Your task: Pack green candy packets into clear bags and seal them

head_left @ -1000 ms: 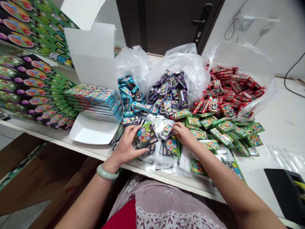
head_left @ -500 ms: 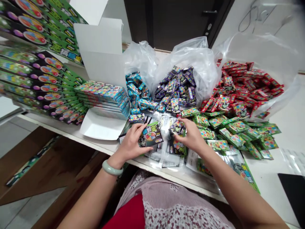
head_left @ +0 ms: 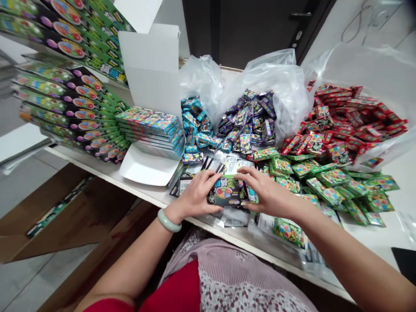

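My left hand and my right hand both grip one black-and-green printed pouch, held just above the white table's front edge. The left holds its left side, the right its right end, fingers curled round it. Under the pouch lie more flat clear and printed pouches. Behind my hands are heaps of small candy boxes: blue, purple and red in clear plastic bags, green ones loose on the table.
A white carton holds a stack of flat blue boxes. Green display boxes are stacked at the left. A dark door stands behind the table. A brown cardboard box sits on the floor at the left.
My right hand has come in from the pile to the pouch in my left hand; now both hold it. The view has shifted to the left.
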{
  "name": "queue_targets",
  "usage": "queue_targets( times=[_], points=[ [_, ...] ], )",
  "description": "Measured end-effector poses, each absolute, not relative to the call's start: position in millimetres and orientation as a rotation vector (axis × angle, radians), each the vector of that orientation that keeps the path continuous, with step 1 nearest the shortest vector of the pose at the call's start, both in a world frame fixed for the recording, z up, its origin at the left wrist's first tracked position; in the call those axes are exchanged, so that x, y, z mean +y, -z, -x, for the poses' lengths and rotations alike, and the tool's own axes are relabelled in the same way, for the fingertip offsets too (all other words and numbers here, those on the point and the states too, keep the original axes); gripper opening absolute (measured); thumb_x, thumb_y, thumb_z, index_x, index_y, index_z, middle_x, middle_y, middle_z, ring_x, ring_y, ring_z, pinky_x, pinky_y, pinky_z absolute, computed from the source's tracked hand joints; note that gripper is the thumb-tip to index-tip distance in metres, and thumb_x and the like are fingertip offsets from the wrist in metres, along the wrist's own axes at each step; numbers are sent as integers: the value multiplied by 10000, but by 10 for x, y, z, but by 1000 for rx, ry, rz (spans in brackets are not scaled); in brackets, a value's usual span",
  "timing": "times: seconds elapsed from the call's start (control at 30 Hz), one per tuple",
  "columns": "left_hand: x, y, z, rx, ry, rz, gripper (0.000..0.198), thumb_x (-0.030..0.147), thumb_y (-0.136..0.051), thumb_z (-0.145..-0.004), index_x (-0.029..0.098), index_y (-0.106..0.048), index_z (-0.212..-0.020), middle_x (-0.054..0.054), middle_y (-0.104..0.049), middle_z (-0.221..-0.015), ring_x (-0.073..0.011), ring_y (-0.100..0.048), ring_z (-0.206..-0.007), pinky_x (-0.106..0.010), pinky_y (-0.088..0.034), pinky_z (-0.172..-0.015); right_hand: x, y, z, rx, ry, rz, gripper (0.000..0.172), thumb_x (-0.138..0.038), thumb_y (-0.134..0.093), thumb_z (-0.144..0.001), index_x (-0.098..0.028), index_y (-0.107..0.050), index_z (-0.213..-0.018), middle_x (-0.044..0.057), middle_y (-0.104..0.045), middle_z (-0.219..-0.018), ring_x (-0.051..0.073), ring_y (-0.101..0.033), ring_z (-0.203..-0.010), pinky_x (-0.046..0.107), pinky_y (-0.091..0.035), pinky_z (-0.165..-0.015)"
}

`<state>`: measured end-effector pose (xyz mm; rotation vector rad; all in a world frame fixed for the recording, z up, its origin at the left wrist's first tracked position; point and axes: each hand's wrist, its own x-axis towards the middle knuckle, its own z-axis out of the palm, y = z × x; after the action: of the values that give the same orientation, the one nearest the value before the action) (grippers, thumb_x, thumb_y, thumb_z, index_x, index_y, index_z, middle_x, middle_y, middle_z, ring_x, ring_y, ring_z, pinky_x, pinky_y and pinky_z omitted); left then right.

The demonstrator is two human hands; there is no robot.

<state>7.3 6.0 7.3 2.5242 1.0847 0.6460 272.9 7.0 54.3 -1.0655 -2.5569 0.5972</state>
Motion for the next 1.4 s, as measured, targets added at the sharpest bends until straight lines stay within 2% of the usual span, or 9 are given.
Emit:
queue_targets(
  times=[0.13, 0.33, 0.47, 0.53, 0.77, 0.93, 1.07, 1.27, 1.4],
  points=[
    [26, -39, -56, 1165, -652, -2458, 969, 446, -806, -640, 185, -319, -1435, -159, -428, -1307, -343, -451, -1223, -512, -404, -1045, 32, -486, -2725, -2452, -688, 1070, 804, -243, -717, -747, -266, -305, -1436, 130, -395, -1458, 292, -404, -1343, 469, -395, -1090],
    [9, -53, -87, 1167, -747, -2337, 981, 449, -838, -601, 199, -344, -1412, -147, -434, -1275, -329, -472, -1204, -502, -433, -1032, -96, -373, -2616, -2314, -752, 1097, 452, -353, -563, -908, -313, -458, -1345, 90, -529, -1392, 299, -332, -1403, 603, -226, -1141],
    [5, -125, 71, 1261, -787, -2280, 963, 404, -837, -620, 218, -334, -1421, -137, -432, -1281, -328, -462, -1223, -505, -425, -1045, 369, -288, -2437, -2022, -755, 1152, 326, -366, -486, -949, -256, -560, -1246, 79, -698, -1129, 245, -599, -1154, 476, -440, -1014],
    [-16, -182, 191, 1320, -799, -2270, 941, 395, -826, -639, 231, -330, -1422, -133, -422, -1285, -327, -457, -1226, -507, -422, -1046, 762, -226, -2243, -2001, -632, 1262, 275, -337, -490, -945, -204, -629, -1141, 100, -698, -1127, 230, -637, -1067, 410, -483, -948],
    [-137, -232, 415, 1407, -778, -2270, 946, 398, -814, -658, 241, -300, -1436, -130, -400, -1300, -320, -452, -1228, -485, -435, -1038, 1728, 50, -1503, -2188, -539, 1329, 453, -47, -676, -707, -139, -629, -1148, 155, -644, -1235, 272, -562, -1173, 404, -405, -1018],
    [-104, -158, 529, 1445, -801, -2264, 922, 382, -809, -664, 243, -310, -1426, -130, -405, -1296, -325, -458, -1222, -494, -438, -1032, 1703, 47, -1634, -2061, -552, 1411, 225, -149, -516, -863, -140, -636, -1052, 132, -700, -1048, 235, -645, -979, 372, -484, -871],
    [-17, -141, 546, 1436, -832, -2292, 905, 394, -795, -681, 230, -310, -1427, -128, -408, -1284, -322, -462, -1214, -494, -437, -1033, 1316, -111, -2070, -1976, -607, 1447, 226, -287, -455, -919, -151, -605, -1020, 71, -706, -902, 180, -663, -781, 295, -515, -685],
    [67, -112, 387, 1409, -849, -2362, 876, 421, -781, -696, 209, -330, -1416, -128, -418, -1258, -318, -464, -1201, -493, -425, -1041, 528, -187, -2620, -2272, -98, 1518, 190, -231, -565, -852, -151, -619, -1015, 130, -647, -968, 254, -627, -891, 354, -491, -753],
    [53, -77, 254, 1359, -772, -2379, 892, 423, -793, -680, 207, -331, -1413, -131, -422, -1249, -318, -479, -1186, -492, -436, -1029, 296, -77, -2678, -2518, -339, 1517, 339, -291, -651, -834, -128, -591, -1126, 150, -663, -1013, 269, -634, -919, 382, -509, -765]
  ],
)
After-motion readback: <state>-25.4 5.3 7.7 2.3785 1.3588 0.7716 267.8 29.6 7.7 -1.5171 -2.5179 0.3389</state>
